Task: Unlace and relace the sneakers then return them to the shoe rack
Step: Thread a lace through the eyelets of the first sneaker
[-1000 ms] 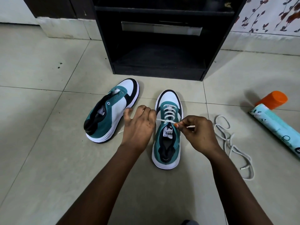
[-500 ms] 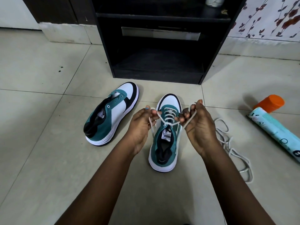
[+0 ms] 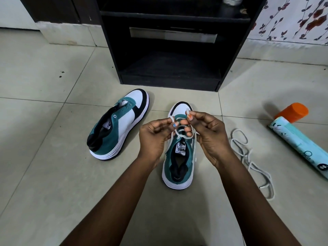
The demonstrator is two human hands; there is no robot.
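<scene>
Black shoe rack (image 3: pixel 170 75): upright on tiled floor (image 3: pixel 44 174), bottom shelf bare. Unlaced sneaker (image 3: pixel 118 124): before the rack, left, tipped sideways. Laced sneaker (image 3: pixel 179 155): before the rack, upright. Spray can (image 3: pixel 300 139): right of the rack, lying flat. Loose lace (image 3: pixel 252 162): right of the laced sneaker. Left hand (image 3: pixel 154 137), right hand (image 3: pixel 209 134): each grip pinches white lace (image 3: pixel 179 134) above the laced sneaker.

A floor of pale beige glazed tiles (image 3: pixel 44 174) is seen, on which a black wooden shoe rack (image 3: pixel 170 50) is stood. Before it two teal, white and black sneakers (image 3: pixel 120 125) (image 3: pixel 179 166) are set; a loose white shoelace (image 3: pixel 248 160) and a light-blue printed tube with an orange cap (image 3: pixel 298 142) are laid at the right.
</scene>
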